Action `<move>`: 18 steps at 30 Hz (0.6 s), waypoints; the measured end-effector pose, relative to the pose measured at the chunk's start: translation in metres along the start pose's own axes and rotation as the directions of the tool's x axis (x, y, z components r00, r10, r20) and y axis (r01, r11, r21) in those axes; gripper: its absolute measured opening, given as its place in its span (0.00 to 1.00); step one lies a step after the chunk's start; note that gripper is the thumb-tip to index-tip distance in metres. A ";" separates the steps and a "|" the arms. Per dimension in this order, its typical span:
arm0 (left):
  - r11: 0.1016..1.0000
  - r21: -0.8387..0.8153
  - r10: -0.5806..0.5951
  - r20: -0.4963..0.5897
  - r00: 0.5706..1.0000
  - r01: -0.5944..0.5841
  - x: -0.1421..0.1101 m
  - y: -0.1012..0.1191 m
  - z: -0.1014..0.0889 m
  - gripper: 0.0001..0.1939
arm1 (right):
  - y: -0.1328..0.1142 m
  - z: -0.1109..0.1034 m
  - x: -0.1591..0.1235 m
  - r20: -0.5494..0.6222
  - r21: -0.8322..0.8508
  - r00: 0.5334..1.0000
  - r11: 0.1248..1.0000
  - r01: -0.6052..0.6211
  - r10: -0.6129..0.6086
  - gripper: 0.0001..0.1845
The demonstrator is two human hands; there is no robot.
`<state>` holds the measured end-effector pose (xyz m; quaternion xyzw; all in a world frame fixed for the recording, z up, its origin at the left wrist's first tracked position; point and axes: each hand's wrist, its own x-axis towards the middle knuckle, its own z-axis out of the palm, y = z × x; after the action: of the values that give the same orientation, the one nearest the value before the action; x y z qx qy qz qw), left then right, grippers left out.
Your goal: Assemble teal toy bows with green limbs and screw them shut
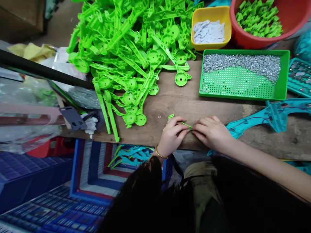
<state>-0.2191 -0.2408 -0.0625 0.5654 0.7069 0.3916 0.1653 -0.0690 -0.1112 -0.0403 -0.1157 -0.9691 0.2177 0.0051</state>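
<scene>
My left hand (pixel 172 135) and my right hand (pixel 212 131) meet at the front edge of the wooden table (pixel 184 103). Between their fingertips they pinch a small thin green plastic piece (pixel 186 125). A gold bangle sits on my left wrist. Another tiny green piece (pixel 170 116) lies on the table just above my left hand. A small metal washer (pixel 159 116) lies a little to its left.
A big heap of green plastic arms (pixel 136 55) fills the table's left. A green tray of screws (pixel 243 73), a yellow bin of white parts (pixel 211 27) and a red bowl of green pieces (pixel 267 19) stand behind. A teal plastic frame (pixel 272 116) lies right. Blue crates (pixel 92 174) sit below.
</scene>
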 end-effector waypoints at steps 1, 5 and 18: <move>1.000 0.009 -0.009 -0.007 1.000 0.009 0.000 0.001 0.002 0.03 | 0.000 -0.001 0.000 0.019 0.010 1.000 1.000 -0.003 0.003 0.14; 0.998 0.029 -0.056 -0.021 0.998 0.056 0.003 0.004 0.006 0.02 | -0.001 -0.002 0.003 0.095 0.069 0.987 0.989 -0.133 0.126 0.10; 0.978 0.205 -0.125 0.393 0.911 0.046 0.045 0.004 -0.016 0.05 | -0.009 -0.017 0.028 0.304 0.032 0.918 0.960 -0.278 0.256 0.10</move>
<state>-0.2410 -0.2050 -0.0395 0.6155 0.7160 0.1891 0.2697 -0.0969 -0.1053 -0.0226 -0.2126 -0.9250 0.2675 -0.1661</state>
